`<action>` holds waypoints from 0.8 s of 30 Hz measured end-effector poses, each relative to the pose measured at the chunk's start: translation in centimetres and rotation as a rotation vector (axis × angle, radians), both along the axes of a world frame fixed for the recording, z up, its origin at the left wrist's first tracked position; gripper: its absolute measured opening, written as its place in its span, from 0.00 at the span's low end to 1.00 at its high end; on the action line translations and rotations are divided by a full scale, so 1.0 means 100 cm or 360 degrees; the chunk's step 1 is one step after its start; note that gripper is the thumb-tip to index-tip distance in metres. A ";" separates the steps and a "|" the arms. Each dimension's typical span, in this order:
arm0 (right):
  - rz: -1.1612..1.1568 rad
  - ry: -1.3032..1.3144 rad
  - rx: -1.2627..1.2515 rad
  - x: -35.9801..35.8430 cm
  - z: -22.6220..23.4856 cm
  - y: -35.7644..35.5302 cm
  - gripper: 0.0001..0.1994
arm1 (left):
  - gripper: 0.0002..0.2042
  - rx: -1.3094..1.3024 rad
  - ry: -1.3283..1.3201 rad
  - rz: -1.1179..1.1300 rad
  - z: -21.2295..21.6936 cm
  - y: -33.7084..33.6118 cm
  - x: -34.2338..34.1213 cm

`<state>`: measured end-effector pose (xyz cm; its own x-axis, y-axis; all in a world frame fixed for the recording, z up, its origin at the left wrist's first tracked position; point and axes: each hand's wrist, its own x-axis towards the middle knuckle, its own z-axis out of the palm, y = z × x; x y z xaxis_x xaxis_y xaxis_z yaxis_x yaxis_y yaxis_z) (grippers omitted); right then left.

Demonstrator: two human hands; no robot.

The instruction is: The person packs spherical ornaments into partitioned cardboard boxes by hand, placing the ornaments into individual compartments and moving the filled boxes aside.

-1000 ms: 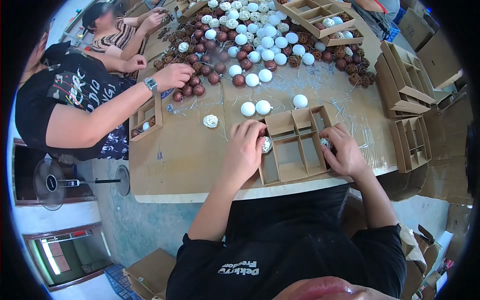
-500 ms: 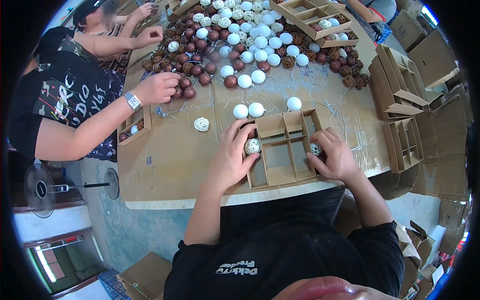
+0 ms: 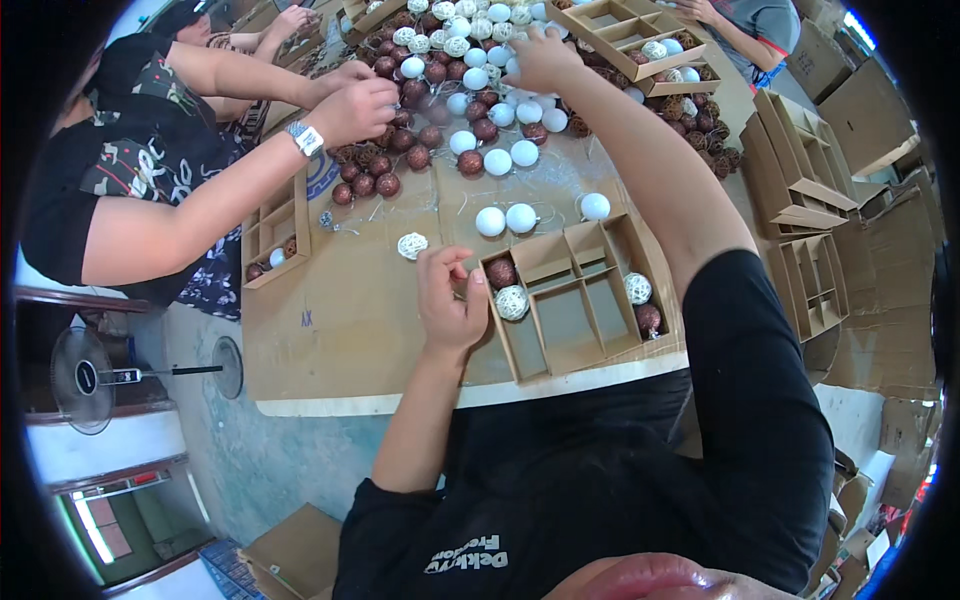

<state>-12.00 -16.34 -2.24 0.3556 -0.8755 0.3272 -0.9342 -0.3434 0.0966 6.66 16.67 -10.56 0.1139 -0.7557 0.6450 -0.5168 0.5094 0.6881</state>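
- The divided box (image 3: 563, 318) is set at the near edge of the table (image 3: 350, 350); pairs of brown ball and white woven ball at its 10 and 3 o'clock are now left uncovered.
- The left hand (image 3: 452, 300), seen empty with fingers loosely parted, has been drawn off to the box's 9 o'clock.
- The right hand (image 3: 540, 62) has been moved to the ball heap (image 3: 475, 78) at 12 o'clock; whether anything is held cannot be told.
- At 10 o'clock, a co-worker's hands (image 3: 362, 108) have been brought closer together.
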 end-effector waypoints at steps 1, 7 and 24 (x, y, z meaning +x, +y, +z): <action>0.0011 0.0112 0.0118 0.005 -0.002 -0.009 0.38 | 0.11 0.0032 0.0036 0.0023 -0.002 0.000 0.000; 0.0354 0.0023 0.0588 0.024 -0.028 0.004 0.31 | 0.06 0.0084 -0.0059 0.0086 0.009 -0.009 0.008; 0.0546 -0.0634 -0.0126 -0.079 0.031 0.189 0.30 | 0.12 0.0128 -0.0343 0.0201 0.028 -0.021 -0.003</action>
<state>-19.95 2.57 0.87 0.4518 -0.6979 0.5558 -0.7390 -0.6417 -0.2051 6.33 14.59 -7.80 0.0771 -0.7939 0.6031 -0.7117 0.3798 0.5910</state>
